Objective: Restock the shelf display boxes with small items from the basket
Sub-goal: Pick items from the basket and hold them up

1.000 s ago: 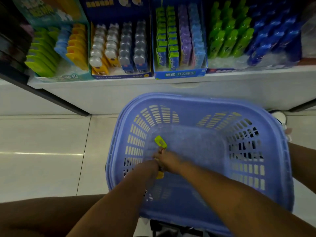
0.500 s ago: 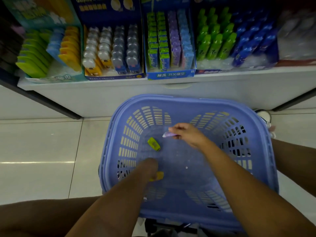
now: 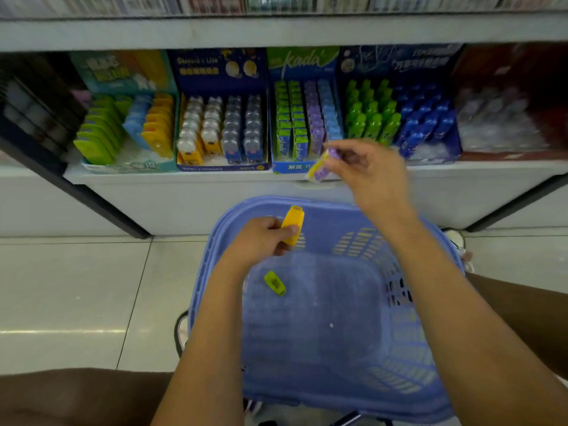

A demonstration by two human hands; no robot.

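A light purple plastic basket (image 3: 436, 241) stands on the floor below a low white shelf (image 3: 196, 176). My left hand (image 3: 261, 241) grips a small yellow item (image 3: 293, 224) above the basket's far left rim. Raised in front of the shelf edge, my right hand (image 3: 368, 170) pinches a small purple item (image 3: 322, 166) with a yellow edge, close to the blue display box (image 3: 289, 167) of green, purple and blue packs. One yellow-green item (image 3: 275, 283) lies on the basket floor.
Several more display boxes line the shelf: a teal one (image 3: 129, 167) with green, blue and orange items, a dark blue one (image 3: 221, 166) with small capsules, and one with green and blue bottles (image 3: 430, 155). White floor tiles (image 3: 76, 287) lie to the left. An upper shelf (image 3: 276, 29) overhangs.
Both hands have risen out of the basket. The left took the yellow item from the basket floor; the right carried the purple item up toward the shelf. The view tilted upward.
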